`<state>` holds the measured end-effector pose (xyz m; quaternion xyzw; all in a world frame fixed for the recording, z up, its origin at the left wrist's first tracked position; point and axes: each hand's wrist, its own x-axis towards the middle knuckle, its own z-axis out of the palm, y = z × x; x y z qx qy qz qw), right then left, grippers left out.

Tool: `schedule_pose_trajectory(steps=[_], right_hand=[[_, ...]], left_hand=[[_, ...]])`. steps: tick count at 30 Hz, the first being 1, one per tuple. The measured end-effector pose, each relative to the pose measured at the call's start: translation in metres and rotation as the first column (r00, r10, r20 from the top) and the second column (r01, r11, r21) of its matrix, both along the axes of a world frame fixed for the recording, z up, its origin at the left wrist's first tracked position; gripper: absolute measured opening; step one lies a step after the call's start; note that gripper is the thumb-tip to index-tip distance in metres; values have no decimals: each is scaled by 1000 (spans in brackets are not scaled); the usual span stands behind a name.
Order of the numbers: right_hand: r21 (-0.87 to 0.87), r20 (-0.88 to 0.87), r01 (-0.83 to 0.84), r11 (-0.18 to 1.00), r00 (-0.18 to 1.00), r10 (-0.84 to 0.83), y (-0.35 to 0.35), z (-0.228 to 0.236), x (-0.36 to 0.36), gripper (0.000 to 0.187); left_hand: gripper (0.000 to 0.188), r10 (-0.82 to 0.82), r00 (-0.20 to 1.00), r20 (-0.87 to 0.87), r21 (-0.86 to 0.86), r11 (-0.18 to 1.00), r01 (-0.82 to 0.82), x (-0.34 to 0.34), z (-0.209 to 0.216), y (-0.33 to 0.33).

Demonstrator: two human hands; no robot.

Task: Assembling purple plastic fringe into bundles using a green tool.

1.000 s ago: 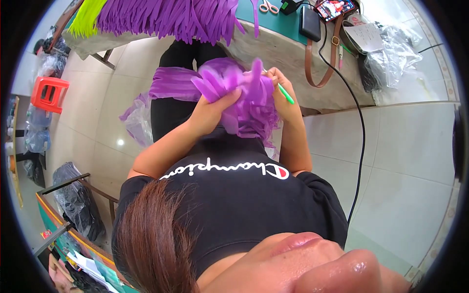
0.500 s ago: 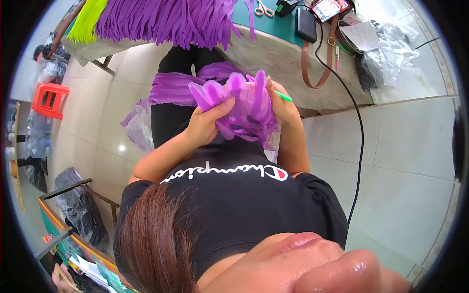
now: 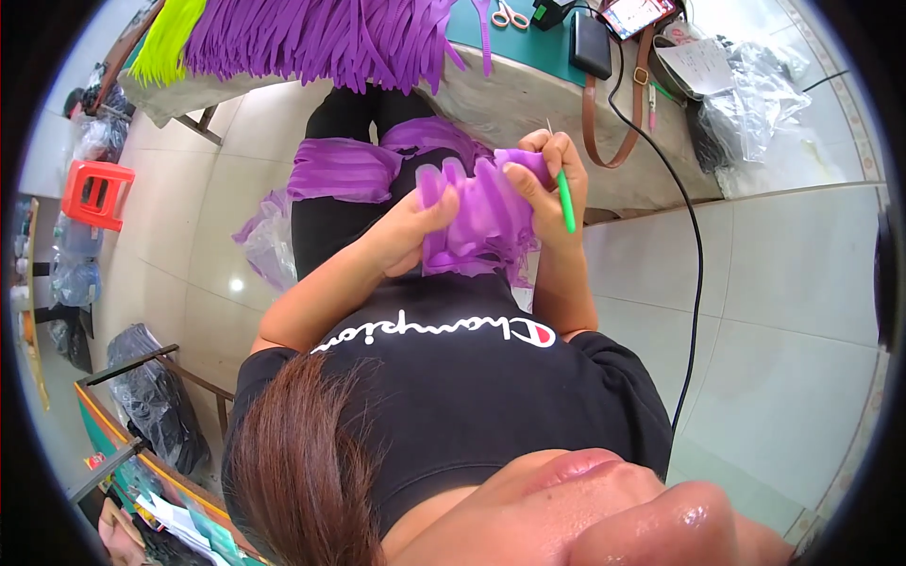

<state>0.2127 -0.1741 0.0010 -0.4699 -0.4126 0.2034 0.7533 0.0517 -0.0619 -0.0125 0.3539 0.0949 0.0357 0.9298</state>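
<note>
Left hand (image 3: pixel 408 226): the thumb presses down on the left part of the sheer purple piece, with the fingers mostly hidden beneath it; a closed grip.
Right hand (image 3: pixel 552 189): pinches the right edge of the piece between thumb and fingers and keeps the tool in the same grip.
Purple piece (image 3: pixel 481 212): stretched between the two hands, above the lap and in front of the shirt (image 3: pixel 472 406); rounded, finger-like folds stand along its upper edge, and thin frayed strands hang at its lower right.
Tool (image 3: pixel 566 203): green handle slanting down out of the right hand; a thin tip shows above the fingers. Whether the tip touches the piece, I cannot tell.
Lap: purple bands (image 3: pixel 344 170) lie across the dark trousers (image 3: pixel 326 231).
Beside the leg: a clear bag (image 3: pixel 269 245) with purple in it.
Table (image 3: pixel 533 58): purple strips (image 3: pixel 321 42) hang over the near edge, lime strips (image 3: pixel 170 42) to their left; scissors (image 3: pixel 510 16), a black box (image 3: pixel 591 47) and a phone (image 3: pixel 637 14) lie farther right.
Table edge: a brown strap (image 3: pixel 592 123) loops down near a black cable (image 3: pixel 696 255).
Floor, left: a red stool (image 3: pixel 115 189).
</note>
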Motion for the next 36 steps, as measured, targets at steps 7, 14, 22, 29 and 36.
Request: schedule_pose_trajectory(steps=[7, 14, 22, 29, 36], right_hand=[[-50, 253, 102, 993, 964, -87, 8, -3, -5, 45], [-39, 158, 208, 977, 967, -199, 16, -11, 1, 46], [120, 66, 32, 992, 997, -40, 29, -13, 6, 42], [-46, 90, -44, 998, 995, 48, 1, -9, 1, 19], [3, 25, 46, 999, 999, -46, 11, -19, -20, 9]], left_hand=[[11, 95, 995, -24, 579, 813, -64, 5, 10, -1], [23, 136, 989, -55, 144, 981, -126, 3, 2, -5], [30, 80, 992, -98, 155, 986, -65, 6, 9, 0], [24, 359, 930, -76, 110, 930, -350, 7, -1, 7], [22, 417, 909, -9, 208, 890, -406, 7, 4, 6]])
